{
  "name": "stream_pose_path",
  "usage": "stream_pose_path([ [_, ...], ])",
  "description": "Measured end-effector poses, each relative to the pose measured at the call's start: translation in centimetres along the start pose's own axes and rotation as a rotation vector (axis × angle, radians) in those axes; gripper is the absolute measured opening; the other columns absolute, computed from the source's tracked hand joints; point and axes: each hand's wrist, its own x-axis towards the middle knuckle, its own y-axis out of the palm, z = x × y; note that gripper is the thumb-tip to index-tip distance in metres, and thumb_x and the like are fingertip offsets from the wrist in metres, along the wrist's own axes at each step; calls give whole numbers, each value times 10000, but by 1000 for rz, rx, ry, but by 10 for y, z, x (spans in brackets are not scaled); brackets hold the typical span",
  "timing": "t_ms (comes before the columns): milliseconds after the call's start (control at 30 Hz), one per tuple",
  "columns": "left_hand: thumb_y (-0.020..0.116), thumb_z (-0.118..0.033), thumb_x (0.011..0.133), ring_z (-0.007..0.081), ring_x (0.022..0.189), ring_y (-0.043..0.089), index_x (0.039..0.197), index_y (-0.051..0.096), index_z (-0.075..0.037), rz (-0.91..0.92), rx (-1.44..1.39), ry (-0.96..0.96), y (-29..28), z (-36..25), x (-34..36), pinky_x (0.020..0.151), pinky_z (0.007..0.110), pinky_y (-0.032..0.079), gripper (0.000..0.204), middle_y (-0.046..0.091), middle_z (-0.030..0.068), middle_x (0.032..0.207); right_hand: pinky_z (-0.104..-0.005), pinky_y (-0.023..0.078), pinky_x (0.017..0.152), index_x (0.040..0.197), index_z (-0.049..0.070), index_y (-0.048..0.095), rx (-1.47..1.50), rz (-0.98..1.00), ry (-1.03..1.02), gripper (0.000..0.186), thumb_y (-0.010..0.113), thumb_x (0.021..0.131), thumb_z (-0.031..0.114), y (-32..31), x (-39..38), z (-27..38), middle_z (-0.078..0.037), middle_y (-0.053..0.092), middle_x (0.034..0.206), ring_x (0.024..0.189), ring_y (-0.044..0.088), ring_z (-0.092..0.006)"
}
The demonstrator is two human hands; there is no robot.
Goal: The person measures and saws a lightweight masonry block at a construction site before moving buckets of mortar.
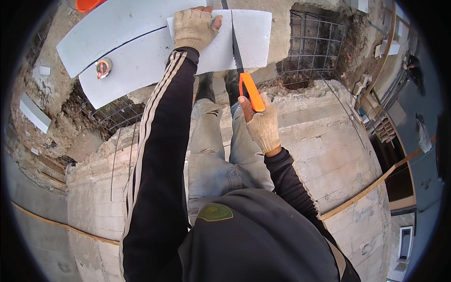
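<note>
A white foam board (211, 50) lies partly over larger white sheets. My left hand (193, 29), in a beige fingerless knit glove, bears down on it with the fingers bent near its far edge. In my right hand (263, 123), gloved the same way, is the orange handle of a handsaw (254, 94). My fingers are wrapped round the handle, with the thumb on its left side. The dark blade runs away from me through a line across the board, to the right of my left hand. A narrower foam section (253, 37) lies right of the blade.
A small round white-and-orange item (103, 68), perhaps a tape measure, rests on the lower large sheet (110, 87). Metal rebar grids (314, 44) fill a rough opening at right. An orange object (89, 4) is at the far left. Light block masonry (324, 164) lies below.
</note>
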Motion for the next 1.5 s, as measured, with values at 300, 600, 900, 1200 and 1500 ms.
stream_pose_path([
  [300,581,-388,913,297,1073,580,1078,682,-82,-28,-104,-42,-13,-8,-1,989,520,376,362,665,124,1052,-411,440,573,880,-5,560,-12,-16,45,414,702,955,377,1,4,-6,-164,528,685,632,567,-349],
  [600,594,-509,953,281,1070,668,1233,695,-151,-8,13,-3,-4,4,-1,987,494,417,465,729,96,1125,-451,492,630,1042,-20,607,-35,64,58,371,651,981,343,-16,-86,-17,-218,590,790,715,632,-419],
  [900,582,-507,960,273,1092,648,1220,693,-150,22,26,-28,0,7,-3,938,494,419,455,715,92,1151,-419,450,571,894,12,572,-17,-49,-12,373,673,975,362,11,-42,-24,-163,539,720,639,586,-368],
  [1200,586,-525,948,279,1045,667,1192,694,-142,38,-119,-36,-9,4,9,929,499,435,467,723,87,1087,-439,463,590,953,-4,571,2,31,146,363,673,974,344,8,-32,-10,-185,533,739,660,597,-400],
  [1500,598,-517,938,277,1023,667,1192,697,-150,-152,34,33,14,5,-1,895,499,438,458,723,74,1073,-457,471,625,890,9,565,17,65,132,343,703,951,317,4,-100,-8,-185,564,794,713,606,-387],
])
